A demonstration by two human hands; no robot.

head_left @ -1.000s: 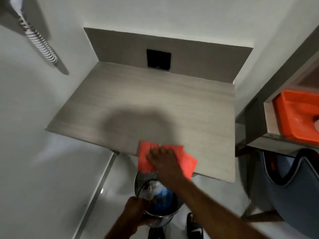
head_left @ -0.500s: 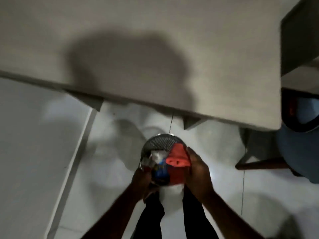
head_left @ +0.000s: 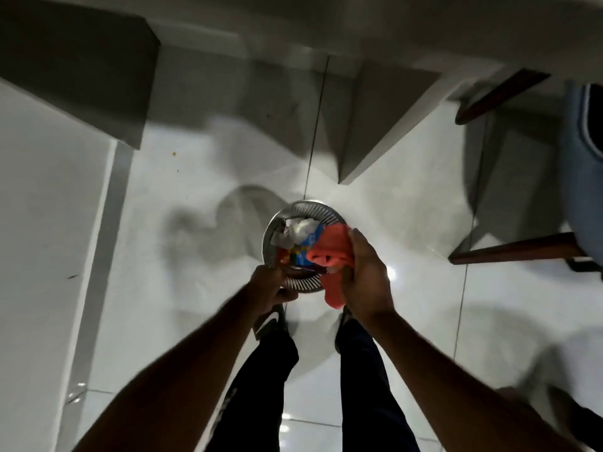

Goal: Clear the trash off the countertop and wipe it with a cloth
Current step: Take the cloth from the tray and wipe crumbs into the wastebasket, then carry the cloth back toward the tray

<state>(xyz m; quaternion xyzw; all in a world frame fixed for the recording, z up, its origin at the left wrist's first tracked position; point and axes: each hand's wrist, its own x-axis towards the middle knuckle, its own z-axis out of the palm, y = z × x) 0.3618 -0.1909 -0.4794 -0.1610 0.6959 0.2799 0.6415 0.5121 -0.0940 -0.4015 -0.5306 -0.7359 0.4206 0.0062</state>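
Note:
A round metal mesh bin (head_left: 310, 208) hangs above the white floor, filled with white, blue and red trash (head_left: 298, 239). My left hand (head_left: 272, 285) grips the bin's near rim. My right hand (head_left: 367, 275) is closed on a crumpled orange-red cloth (head_left: 331, 256), held over the bin's right side, with a tail of cloth hanging below the rim. The countertop shows only as a pale underside strip (head_left: 456, 24) along the top of the view.
Grey brackets (head_left: 381, 119) under the counter slope down toward the floor. A chair with dark wooden legs (head_left: 512, 251) and a blue seat (head_left: 584, 164) stands at the right. My legs and shoes (head_left: 270, 321) are below the bin. A white wall (head_left: 42, 223) runs along the left.
My right hand lifted the cloth off the countertop and brought it down to the bin. My view tilted from the countertop down to the floor.

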